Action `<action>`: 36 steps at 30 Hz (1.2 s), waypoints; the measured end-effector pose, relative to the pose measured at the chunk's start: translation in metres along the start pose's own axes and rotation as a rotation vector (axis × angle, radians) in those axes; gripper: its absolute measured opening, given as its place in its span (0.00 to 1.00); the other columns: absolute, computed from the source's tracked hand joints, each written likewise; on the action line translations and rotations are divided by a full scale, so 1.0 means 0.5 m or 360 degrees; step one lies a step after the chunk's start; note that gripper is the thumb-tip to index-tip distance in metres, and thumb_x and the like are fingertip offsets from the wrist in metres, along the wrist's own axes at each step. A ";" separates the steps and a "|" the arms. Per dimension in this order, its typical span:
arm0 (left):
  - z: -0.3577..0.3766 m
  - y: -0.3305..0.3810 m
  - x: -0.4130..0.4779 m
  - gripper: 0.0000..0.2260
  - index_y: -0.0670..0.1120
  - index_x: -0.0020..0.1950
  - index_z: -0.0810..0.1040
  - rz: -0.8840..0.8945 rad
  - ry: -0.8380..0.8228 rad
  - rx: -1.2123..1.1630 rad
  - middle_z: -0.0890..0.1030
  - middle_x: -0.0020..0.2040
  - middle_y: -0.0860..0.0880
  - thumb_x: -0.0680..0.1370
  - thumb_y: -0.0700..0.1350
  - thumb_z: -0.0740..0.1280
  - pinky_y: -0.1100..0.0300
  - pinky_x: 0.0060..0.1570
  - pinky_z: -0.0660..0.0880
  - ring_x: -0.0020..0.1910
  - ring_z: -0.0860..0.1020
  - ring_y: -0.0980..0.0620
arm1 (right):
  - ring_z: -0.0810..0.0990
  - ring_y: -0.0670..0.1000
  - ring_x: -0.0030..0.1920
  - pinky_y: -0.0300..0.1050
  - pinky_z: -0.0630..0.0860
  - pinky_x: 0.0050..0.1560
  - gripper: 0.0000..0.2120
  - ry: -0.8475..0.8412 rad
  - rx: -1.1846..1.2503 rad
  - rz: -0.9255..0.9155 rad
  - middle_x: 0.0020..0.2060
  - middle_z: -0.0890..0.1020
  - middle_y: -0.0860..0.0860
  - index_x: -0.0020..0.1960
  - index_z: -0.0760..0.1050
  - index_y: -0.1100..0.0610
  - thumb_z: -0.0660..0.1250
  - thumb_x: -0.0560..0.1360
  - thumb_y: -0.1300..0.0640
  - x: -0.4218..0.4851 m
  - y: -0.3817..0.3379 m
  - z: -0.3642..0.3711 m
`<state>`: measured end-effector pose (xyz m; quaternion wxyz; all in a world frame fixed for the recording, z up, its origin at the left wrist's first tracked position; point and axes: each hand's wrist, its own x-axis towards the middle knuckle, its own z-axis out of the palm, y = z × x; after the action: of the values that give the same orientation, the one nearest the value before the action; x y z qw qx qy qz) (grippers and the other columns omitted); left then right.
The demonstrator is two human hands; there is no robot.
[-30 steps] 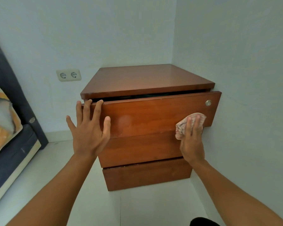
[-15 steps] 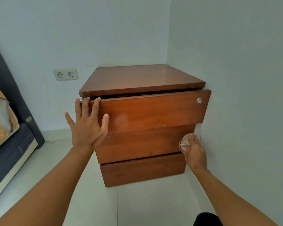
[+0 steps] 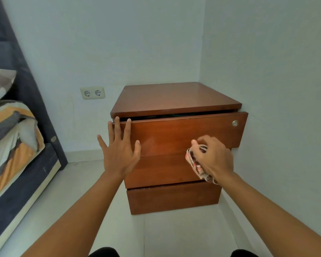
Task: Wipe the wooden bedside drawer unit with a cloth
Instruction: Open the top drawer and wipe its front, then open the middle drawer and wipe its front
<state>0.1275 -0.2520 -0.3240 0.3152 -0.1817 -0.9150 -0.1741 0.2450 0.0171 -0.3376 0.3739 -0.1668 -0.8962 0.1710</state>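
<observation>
Wooden ajar drawer (image 3: 174, 134) is braced by the spread left hand (image 3: 119, 156); cloth (image 3: 195, 162) clutched in the right hand (image 3: 215, 156) could be snagged underneath.

The person's right grip (image 3: 213, 156) has travelled. A second ago it pressed the pink-and-white patterned cloth (image 3: 195, 162) flat under straight fingers at the right end of the reddish-brown wooden top drawer front (image 3: 174, 134), just below the small round metal lock (image 3: 235, 123). Half a second ago it had dropped to the right edge of the middle drawer front (image 3: 156, 169), close against the wall. Now it has slid leftward along that middle front, just under the top drawer's lower edge, and the fingers have curled round the cloth, bunching it so that a tail hangs below the wrist. The person has also drawn back a little, and a grey-and-white patterned pillow (image 3: 0, 84) on the bed has come into sight.
</observation>
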 end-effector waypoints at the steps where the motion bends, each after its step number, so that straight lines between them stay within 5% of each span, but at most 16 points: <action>1: 0.005 0.004 -0.018 0.34 0.55 0.83 0.49 0.0011 0.0039 -0.0021 0.45 0.84 0.47 0.79 0.60 0.56 0.30 0.74 0.45 0.83 0.43 0.43 | 0.83 0.46 0.38 0.34 0.66 0.29 0.31 -0.0054 -0.0104 -0.0105 0.63 0.81 0.49 0.67 0.74 0.43 0.49 0.77 0.26 0.003 -0.014 0.004; 3: 0.021 0.006 -0.053 0.34 0.55 0.83 0.50 -0.0022 0.0022 -0.0038 0.44 0.84 0.48 0.79 0.60 0.56 0.30 0.75 0.46 0.83 0.42 0.45 | 0.79 0.45 0.30 0.32 0.63 0.25 0.39 -0.0209 -0.0337 -0.0237 0.81 0.60 0.54 0.80 0.54 0.40 0.45 0.75 0.22 0.001 -0.035 0.022; 5: 0.037 0.002 -0.070 0.34 0.55 0.84 0.48 -0.0079 -0.0103 0.0007 0.41 0.84 0.49 0.80 0.62 0.53 0.28 0.75 0.46 0.82 0.39 0.45 | 0.73 0.44 0.27 0.33 0.64 0.24 0.41 -0.0342 -0.0495 -0.0301 0.83 0.47 0.55 0.82 0.43 0.38 0.41 0.73 0.21 -0.003 -0.050 0.040; 9: 0.053 -0.017 -0.059 0.34 0.56 0.83 0.42 -0.0046 -0.0192 0.0094 0.37 0.83 0.49 0.80 0.64 0.50 0.28 0.75 0.44 0.82 0.37 0.44 | 0.71 0.44 0.30 0.34 0.62 0.25 0.41 -0.0443 -0.0567 -0.0284 0.82 0.36 0.54 0.81 0.36 0.38 0.41 0.74 0.22 0.002 -0.056 0.069; 13: 0.057 -0.035 -0.037 0.33 0.56 0.83 0.44 -0.0026 -0.0225 0.0150 0.39 0.84 0.49 0.80 0.63 0.50 0.28 0.75 0.45 0.82 0.38 0.43 | 0.68 0.43 0.25 0.35 0.60 0.23 0.41 -0.0452 -0.0627 -0.0318 0.82 0.38 0.54 0.81 0.36 0.38 0.42 0.74 0.22 0.018 -0.056 0.081; 22: 0.072 -0.055 0.024 0.33 0.56 0.83 0.44 0.0004 -0.0400 0.0095 0.38 0.83 0.49 0.81 0.64 0.51 0.32 0.75 0.42 0.82 0.38 0.43 | 0.77 0.47 0.29 0.37 0.68 0.26 0.41 -0.0568 -0.0617 -0.0319 0.83 0.40 0.53 0.81 0.42 0.40 0.47 0.74 0.23 0.074 -0.030 0.106; 24: 0.082 -0.064 0.001 0.31 0.55 0.83 0.52 -0.0008 -0.0292 0.0019 0.48 0.84 0.47 0.81 0.62 0.54 0.33 0.76 0.47 0.83 0.47 0.42 | 0.76 0.45 0.29 0.35 0.66 0.26 0.40 -0.0563 -0.0572 -0.0302 0.83 0.46 0.54 0.81 0.45 0.41 0.47 0.75 0.24 0.054 -0.022 0.123; 27: 0.117 -0.092 -0.055 0.27 0.53 0.77 0.65 -0.0164 -0.0309 -0.0018 0.66 0.77 0.45 0.79 0.61 0.55 0.35 0.73 0.61 0.77 0.62 0.44 | 0.86 0.52 0.42 0.37 0.72 0.33 0.42 -0.0651 -0.0594 -0.0250 0.82 0.54 0.54 0.81 0.50 0.44 0.48 0.74 0.24 0.009 0.008 0.156; 30: 0.165 -0.131 -0.086 0.30 0.54 0.80 0.58 -0.0309 -0.0560 0.0038 0.64 0.79 0.46 0.81 0.64 0.53 0.36 0.73 0.60 0.78 0.61 0.43 | 0.85 0.59 0.54 0.47 0.80 0.45 0.42 -0.0714 -0.0610 -0.0185 0.82 0.55 0.54 0.81 0.50 0.46 0.50 0.75 0.24 -0.012 0.039 0.182; 36: 0.196 -0.154 -0.060 0.34 0.54 0.81 0.55 -0.0281 -0.0640 0.0000 0.61 0.81 0.48 0.79 0.69 0.51 0.35 0.72 0.62 0.79 0.61 0.42 | 0.86 0.59 0.53 0.51 0.82 0.49 0.42 -0.0744 -0.0623 -0.0196 0.82 0.54 0.55 0.82 0.49 0.46 0.52 0.76 0.26 -0.004 0.061 0.207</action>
<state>0.0653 -0.2833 -0.4314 0.1099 -0.1320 -0.9718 -0.1614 0.1761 0.0243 -0.4204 0.1281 -0.1371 -0.9822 0.0060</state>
